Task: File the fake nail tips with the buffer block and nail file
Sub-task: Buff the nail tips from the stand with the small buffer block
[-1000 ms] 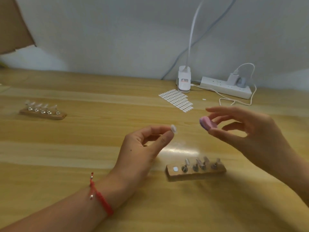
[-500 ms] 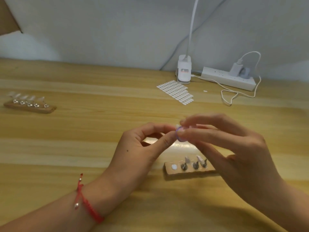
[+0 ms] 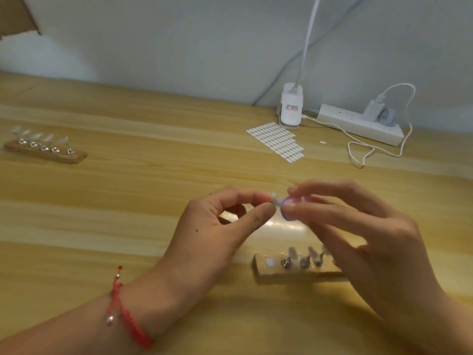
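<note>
Far to the left of the near wooden stand (image 3: 294,274) and further back on the wooden table (image 3: 143,190), a second wooden stand (image 3: 48,153) carries a row of clear nail tips on small metal holders. Left of the near stand and closer to the camera, a red braided bracelet (image 3: 122,313) with silver beads circles the left wrist. The left hand (image 3: 212,234) hangs above the table, just up and left of the near stand. Its thumb and forefinger curl together and pinch a small whitish nail tip (image 3: 275,198) by one end, the other fingers folded loosely beneath. Straight above the near stand, in the air rather than on the table, that tip meets the edge of a small purple buffer block (image 3: 288,210) — though blur hides whether they truly touch. The near stand itself shows a white oval tab (image 3: 270,262) on its left end, then a few metal holders with clear tips. Its right end is hidden behind the right hand (image 3: 363,234), which grips the buffer block between thumb and curled fingers. Behind the near stand, towards the wall, lie a sheet of white oval adhesive tabs (image 3: 277,143) and a white lamp base (image 3: 291,108). Further right and back sits a white power strip (image 3: 358,124) with a charger (image 3: 374,108) plugged in and a looping white cable (image 3: 363,155).
</note>
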A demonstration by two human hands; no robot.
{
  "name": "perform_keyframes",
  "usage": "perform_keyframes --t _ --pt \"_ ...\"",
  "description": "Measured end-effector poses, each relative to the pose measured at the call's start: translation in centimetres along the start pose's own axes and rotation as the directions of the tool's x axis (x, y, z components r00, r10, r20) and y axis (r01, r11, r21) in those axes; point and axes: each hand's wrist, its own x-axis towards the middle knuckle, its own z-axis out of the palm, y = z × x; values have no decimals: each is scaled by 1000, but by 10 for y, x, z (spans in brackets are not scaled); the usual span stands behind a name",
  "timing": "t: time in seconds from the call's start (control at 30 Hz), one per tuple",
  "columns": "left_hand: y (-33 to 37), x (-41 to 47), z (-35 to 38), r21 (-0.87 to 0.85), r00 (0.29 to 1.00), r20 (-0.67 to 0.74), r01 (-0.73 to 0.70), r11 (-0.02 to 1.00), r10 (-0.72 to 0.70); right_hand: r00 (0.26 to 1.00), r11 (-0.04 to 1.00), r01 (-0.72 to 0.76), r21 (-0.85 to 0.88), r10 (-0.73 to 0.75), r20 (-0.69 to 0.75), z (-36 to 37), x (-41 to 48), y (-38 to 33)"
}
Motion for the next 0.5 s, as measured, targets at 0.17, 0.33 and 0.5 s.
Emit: perform_keyframes --t 0.17,0.33,0.5 --pt "0 0 0 5 1000 8 3 1000 -3 1000 999 22 24 -21 -21 1 1 1" --pt "3 -1 0 -18 1000 8 -1 1000 1 999 998 12 56 -10 -31 0 2 2" --pt "4 -1 0 -29 1000 10 -13 999 14 999 998 6 55 -4 -38 1 2 2"
